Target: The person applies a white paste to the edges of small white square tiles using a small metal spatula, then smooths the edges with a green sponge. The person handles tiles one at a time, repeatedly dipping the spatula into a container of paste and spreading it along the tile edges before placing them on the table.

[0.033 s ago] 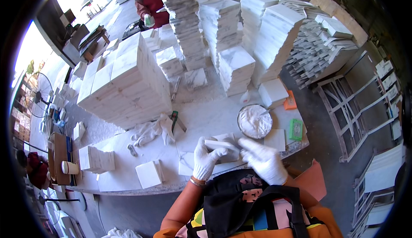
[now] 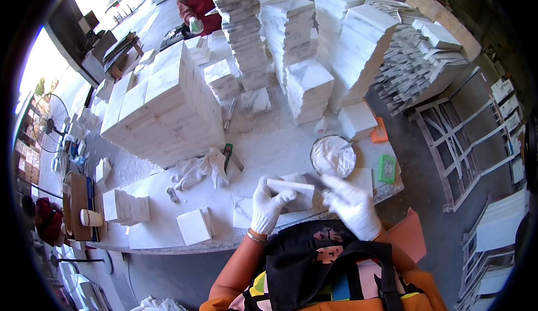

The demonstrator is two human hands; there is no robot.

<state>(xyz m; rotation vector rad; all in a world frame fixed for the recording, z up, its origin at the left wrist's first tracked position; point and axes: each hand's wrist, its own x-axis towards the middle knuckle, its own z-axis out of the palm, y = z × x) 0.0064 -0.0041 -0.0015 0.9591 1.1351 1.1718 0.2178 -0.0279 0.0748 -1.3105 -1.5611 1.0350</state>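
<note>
My left hand (image 2: 264, 205), in a white knit glove, pinches the left end of a thin white marble tile (image 2: 293, 188), which is held edge-up over the table. My right hand (image 2: 354, 209), also gloved, hovers at the tile's right side, apart from it. Motion smears its fingers, so whether it holds anything is hidden. Beneath the held piece lie more flat marble tiles (image 2: 242, 213). Just beyond my right hand stands a round bowl (image 2: 312, 164) of white paste (image 2: 332, 153), with a tool resting in it.
Tall tile stacks (image 2: 241, 36) and a large tile block (image 2: 162, 109) fill the table's far side. A crumpled glove (image 2: 210, 165) and green-handled scraper (image 2: 227, 153) lie mid-table. A green box (image 2: 386, 168) sits near the right edge. Across the table stands another person (image 2: 204, 8).
My right hand has shifted slightly right, away from the tile, uncovering its right end. My left hand keeps its hold on the tile almost unmoved.
</note>
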